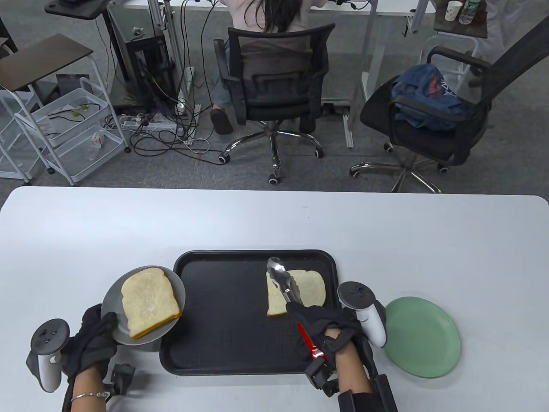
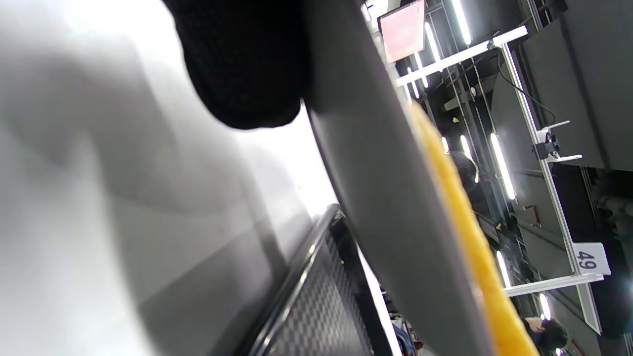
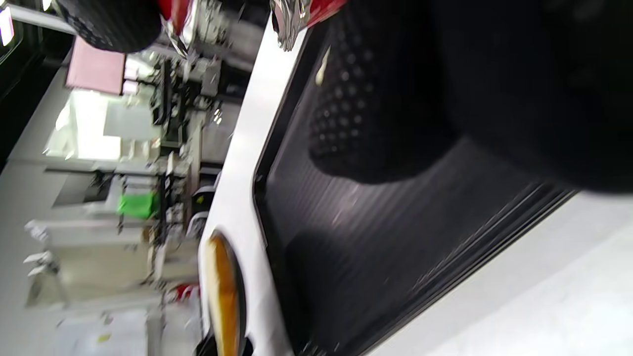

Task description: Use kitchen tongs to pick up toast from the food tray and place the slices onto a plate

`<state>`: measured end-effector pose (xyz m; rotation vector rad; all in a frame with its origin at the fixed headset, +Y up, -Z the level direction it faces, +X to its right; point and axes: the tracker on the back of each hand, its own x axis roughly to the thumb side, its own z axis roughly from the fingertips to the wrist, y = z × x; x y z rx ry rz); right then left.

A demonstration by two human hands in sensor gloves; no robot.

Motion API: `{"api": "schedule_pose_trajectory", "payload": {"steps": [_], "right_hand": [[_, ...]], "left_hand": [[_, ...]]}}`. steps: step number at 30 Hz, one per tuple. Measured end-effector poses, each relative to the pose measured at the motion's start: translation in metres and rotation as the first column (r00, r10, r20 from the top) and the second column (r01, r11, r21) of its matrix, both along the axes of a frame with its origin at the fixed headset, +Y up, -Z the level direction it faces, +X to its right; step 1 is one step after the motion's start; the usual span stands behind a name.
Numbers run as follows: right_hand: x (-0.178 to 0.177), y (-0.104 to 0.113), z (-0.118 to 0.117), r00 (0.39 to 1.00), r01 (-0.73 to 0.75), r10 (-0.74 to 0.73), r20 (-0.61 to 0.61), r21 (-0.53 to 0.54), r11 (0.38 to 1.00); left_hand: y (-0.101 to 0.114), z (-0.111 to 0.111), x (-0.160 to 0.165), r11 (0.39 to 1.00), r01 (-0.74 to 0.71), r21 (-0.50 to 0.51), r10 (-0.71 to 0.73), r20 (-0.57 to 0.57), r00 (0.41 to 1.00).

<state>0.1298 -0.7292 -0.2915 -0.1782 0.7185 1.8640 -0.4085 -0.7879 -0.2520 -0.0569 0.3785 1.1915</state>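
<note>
My left hand (image 1: 96,337) grips the near rim of a grey plate (image 1: 110,302) and holds it lifted and tilted beside the tray's left edge. One toast slice (image 1: 149,300) lies on that plate; its yellow crust (image 2: 470,232) shows in the left wrist view. My right hand (image 1: 326,322) grips red-handled metal tongs (image 1: 283,281) over the black food tray (image 1: 223,317). The tong tips are over a second toast slice (image 1: 306,289) that lies at the tray's far right. I cannot tell whether the tips touch it.
A green plate (image 1: 422,337) sits on the white table right of the tray, next to my right wrist. Beyond the table's far edge stand office chairs, a cart and cables, with a seated person at a desk.
</note>
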Motion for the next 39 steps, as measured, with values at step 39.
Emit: {"api": "schedule_pose_trajectory", "payload": {"steps": [39], "right_hand": [[0.043,-0.092,0.021,0.997,0.013,0.006,0.075,-0.257,0.966]], "left_hand": [[-0.003,-0.003,0.001,0.999,0.027,-0.018,-0.027,0.007,1.0]]}}
